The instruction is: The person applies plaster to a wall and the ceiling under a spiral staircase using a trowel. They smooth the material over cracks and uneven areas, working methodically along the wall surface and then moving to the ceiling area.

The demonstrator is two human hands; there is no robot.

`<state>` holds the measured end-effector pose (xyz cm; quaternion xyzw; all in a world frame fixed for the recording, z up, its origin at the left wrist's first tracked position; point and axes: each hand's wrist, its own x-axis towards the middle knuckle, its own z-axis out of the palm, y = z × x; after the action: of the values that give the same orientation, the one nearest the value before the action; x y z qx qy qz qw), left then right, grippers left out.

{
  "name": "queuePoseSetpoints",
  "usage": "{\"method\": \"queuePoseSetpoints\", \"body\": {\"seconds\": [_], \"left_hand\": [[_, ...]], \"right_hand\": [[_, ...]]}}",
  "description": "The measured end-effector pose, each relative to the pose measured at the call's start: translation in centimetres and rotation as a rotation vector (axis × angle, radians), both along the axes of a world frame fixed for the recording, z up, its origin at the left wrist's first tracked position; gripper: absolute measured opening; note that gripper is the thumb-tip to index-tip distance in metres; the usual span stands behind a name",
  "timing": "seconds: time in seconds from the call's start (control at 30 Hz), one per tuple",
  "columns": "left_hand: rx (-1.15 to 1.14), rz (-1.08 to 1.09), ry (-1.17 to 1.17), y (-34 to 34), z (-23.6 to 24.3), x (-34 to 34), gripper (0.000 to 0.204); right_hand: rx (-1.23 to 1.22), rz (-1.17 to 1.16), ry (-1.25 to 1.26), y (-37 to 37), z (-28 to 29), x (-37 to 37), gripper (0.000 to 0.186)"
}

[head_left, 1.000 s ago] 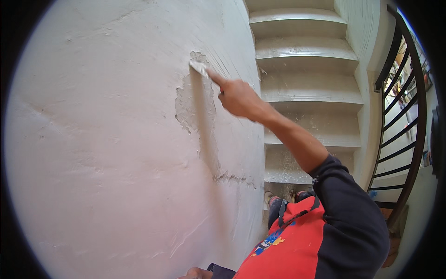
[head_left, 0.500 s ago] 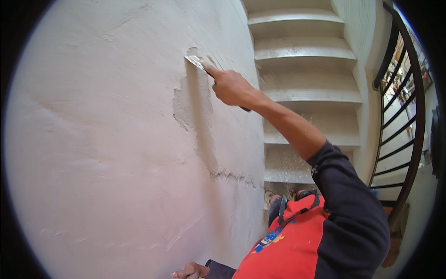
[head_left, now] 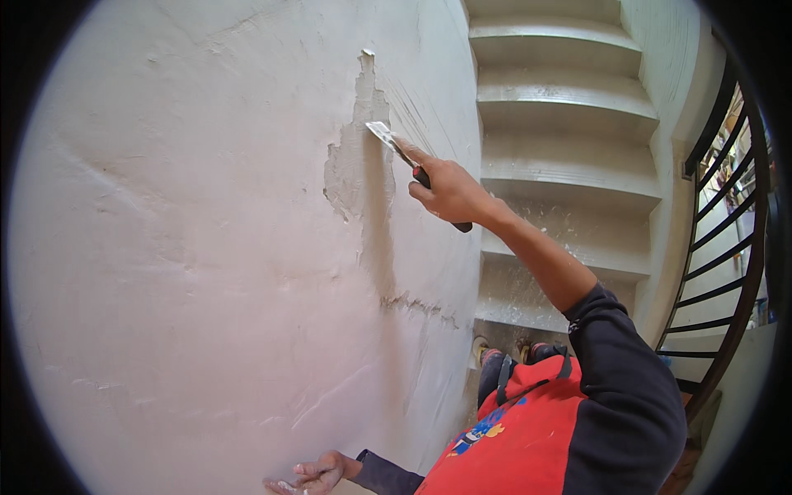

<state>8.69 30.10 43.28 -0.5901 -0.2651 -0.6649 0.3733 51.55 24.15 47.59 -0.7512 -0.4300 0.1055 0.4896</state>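
My right hand (head_left: 445, 190) grips a putty knife with a black handle (head_left: 464, 225), its index finger stretched along the metal blade (head_left: 381, 134). The blade is at a ragged grey patch (head_left: 342, 181) where the white wall coat (head_left: 206, 206) is broken away. Below that patch runs a jagged crack (head_left: 417, 305). My left hand (head_left: 318, 474) is low in the picture near the wall, fingers apart and dusted white, holding nothing that I can see; whether it touches the wall I cannot tell.
Concrete stairs (head_left: 569, 148) with white flecks run beside the wall, and my shoes (head_left: 536, 351) stand on a lower step. A dark curved railing (head_left: 755, 247) is at the right. My red and dark top (head_left: 528, 445) fills the lower right.
The view has shifted slightly. The grey patch now reaches higher. The blade has moved down from near the patch's top, and my left hand shows more, its fingers spread.
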Motion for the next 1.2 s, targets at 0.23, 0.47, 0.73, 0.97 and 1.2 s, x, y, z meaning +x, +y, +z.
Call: {"method": "queuePoseSetpoints", "body": {"seconds": [0.23, 0.47, 0.73, 0.97, 1.2], "left_hand": [[0.007, 0.040, 0.019, -0.1, 0.3, 0.2, 0.033], [0.023, 0.058, -0.026, 0.0, 0.5, 1.4, 0.031], [0.046, 0.189, -0.062, -0.1, 0.5, 2.3, 0.043], [0.025, 0.136, -0.050, 0.0, 0.7, 1.1, 0.043], [-0.006, 0.216, -0.052, -0.5, 0.3, 1.8, 0.043]], "right_hand": [[0.018, -0.045, -0.155, 0.8, 0.1, -1.6, 0.062], [0.054, -0.082, -0.135, 1.6, 0.7, -1.3, 0.062], [0.133, -0.129, -0.166, 2.6, 0.6, -1.1, 0.062], [0.073, -0.172, -0.129, 3.0, 1.2, -2.0, 0.065], [0.104, -0.135, -0.180, 2.1, 1.2, -0.5, 0.066]]}}
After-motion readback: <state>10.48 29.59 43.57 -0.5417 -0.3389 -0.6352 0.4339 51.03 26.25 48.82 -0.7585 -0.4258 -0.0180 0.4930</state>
